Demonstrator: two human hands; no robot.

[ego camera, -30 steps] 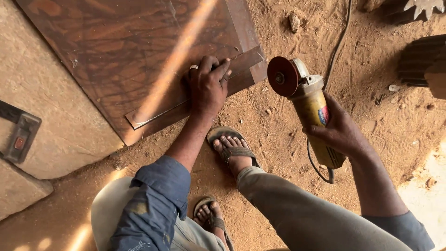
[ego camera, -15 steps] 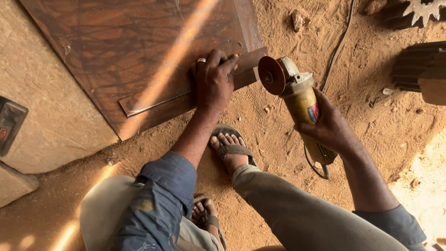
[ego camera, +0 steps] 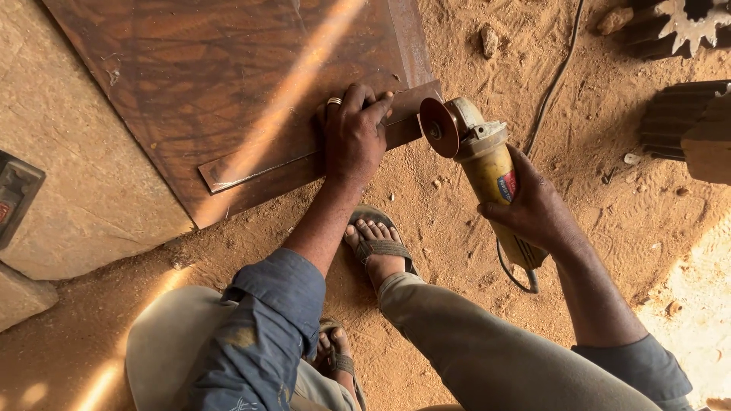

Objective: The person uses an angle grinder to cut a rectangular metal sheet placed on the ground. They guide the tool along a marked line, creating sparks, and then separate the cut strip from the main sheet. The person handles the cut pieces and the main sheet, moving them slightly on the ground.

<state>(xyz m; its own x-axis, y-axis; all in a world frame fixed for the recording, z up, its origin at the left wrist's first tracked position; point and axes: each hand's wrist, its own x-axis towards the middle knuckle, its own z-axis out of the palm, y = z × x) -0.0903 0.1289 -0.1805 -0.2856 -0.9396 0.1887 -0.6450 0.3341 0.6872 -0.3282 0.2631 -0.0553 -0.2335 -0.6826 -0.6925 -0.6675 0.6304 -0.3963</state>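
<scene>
Left hand is laid flat, fingers spread, pressed down on a narrow metal strip lying along the lower edge of a rusty steel sheet on sandy ground. Right hand is wrapped tight around the yellow angle grinder. Its disc is held just beside the strip's right end; contact can't be confirmed, possibly touching. Power cable is run off across the sand.

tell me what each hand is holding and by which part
The right hand grips a yellow angle grinder around its body. The left hand holds nothing; it presses flat on a metal strip lying on the rusty sheet.
</scene>
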